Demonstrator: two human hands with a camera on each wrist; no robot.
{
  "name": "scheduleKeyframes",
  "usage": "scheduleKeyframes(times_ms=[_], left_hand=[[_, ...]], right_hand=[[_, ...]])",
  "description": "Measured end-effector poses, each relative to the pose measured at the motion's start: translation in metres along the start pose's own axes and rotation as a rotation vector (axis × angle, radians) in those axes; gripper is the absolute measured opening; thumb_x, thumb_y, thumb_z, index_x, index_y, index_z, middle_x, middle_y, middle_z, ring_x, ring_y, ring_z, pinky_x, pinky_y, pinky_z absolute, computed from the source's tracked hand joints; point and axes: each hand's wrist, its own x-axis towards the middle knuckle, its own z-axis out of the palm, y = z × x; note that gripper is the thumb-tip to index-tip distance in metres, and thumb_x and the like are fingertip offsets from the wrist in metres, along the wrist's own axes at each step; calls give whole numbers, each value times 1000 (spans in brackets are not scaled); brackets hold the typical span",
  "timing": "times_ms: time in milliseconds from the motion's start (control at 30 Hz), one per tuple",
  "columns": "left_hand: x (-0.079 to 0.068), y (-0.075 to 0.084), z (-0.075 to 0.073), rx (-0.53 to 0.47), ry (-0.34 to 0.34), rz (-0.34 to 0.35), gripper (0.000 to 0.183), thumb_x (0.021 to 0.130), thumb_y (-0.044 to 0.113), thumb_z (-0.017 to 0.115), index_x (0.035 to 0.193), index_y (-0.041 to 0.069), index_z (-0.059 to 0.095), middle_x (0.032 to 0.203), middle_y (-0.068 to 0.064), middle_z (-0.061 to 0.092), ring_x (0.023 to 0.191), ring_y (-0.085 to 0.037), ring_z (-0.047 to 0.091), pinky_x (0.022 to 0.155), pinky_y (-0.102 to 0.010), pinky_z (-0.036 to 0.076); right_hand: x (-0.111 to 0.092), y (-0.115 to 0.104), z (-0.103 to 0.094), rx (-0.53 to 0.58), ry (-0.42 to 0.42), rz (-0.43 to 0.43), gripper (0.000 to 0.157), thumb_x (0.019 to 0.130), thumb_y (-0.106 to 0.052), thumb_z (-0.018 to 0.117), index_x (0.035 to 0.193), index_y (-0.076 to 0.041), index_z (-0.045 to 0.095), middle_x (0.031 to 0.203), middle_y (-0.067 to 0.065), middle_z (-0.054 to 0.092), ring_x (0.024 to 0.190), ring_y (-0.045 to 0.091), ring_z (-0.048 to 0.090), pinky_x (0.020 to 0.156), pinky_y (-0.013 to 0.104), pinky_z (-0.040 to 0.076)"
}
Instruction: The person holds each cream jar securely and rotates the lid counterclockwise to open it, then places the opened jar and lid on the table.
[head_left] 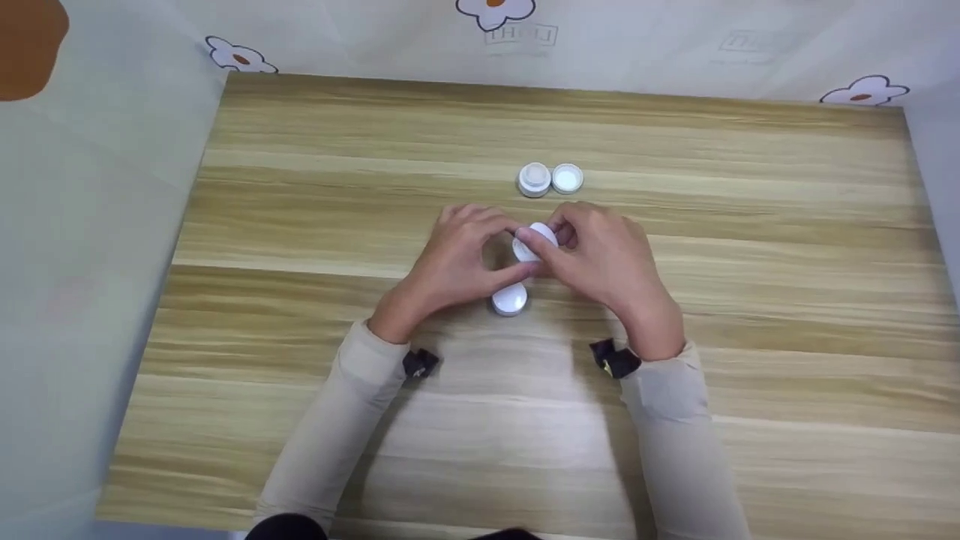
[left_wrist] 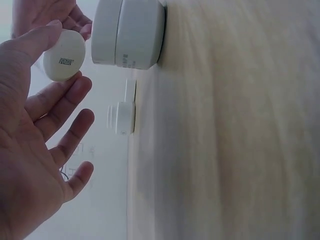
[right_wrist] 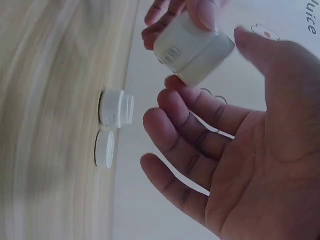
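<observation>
Over the middle of the table both hands hold a small white cosmetic jar with its cap end turned toward the right hand. My left hand pinches the body between thumb and fingers; its printed base faces the left wrist camera. My right hand has thumb and index finger at opposite sides of the cap, the other fingers spread away from it. Just below the hands in the head view, a second, capped white jar stands upright on the table.
Beyond the hands, an uncapped white jar stands beside a loose white lid lying inner side up. The wood-grain table ends at a pale wall covering with flower prints.
</observation>
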Motion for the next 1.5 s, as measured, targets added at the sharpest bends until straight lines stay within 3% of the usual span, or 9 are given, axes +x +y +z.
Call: scheduleKeyframes(times_ms=[233,900,1267,1500], left_hand=[[3,0,-4,30,-9,-18,45,84,56,74,115,24,73,119,5,74,123,-23,56,114,-49,30],[1,-1,-4,28,16,-19,45,86,52,72,119,22,73,117,4,74,123,-24,55,114,-48,31],[1,0,-5,-65,-16,3,48,87,46,72,124,16,70,121,2,72,117,-18,55,108,-38,42],[1,0,-4,-76,-4,21,46,88,50,71,122,18,71,118,3,73,117,-16,57,107,-34,44]], right_hand=[[2,-3,4,-28,25,20,62,89,-76,50,78,-18,68,75,-2,69,71,18,63,64,36,46],[0,-4,1,30,34,-45,48,90,-63,63,92,-16,72,89,0,71,82,18,67,73,40,52],[1,-3,-1,47,25,-66,45,90,-59,65,95,-14,73,92,2,71,85,19,67,75,40,52],[1,-5,-2,61,53,2,55,92,-67,56,99,-16,73,97,0,72,88,18,68,79,40,53]])
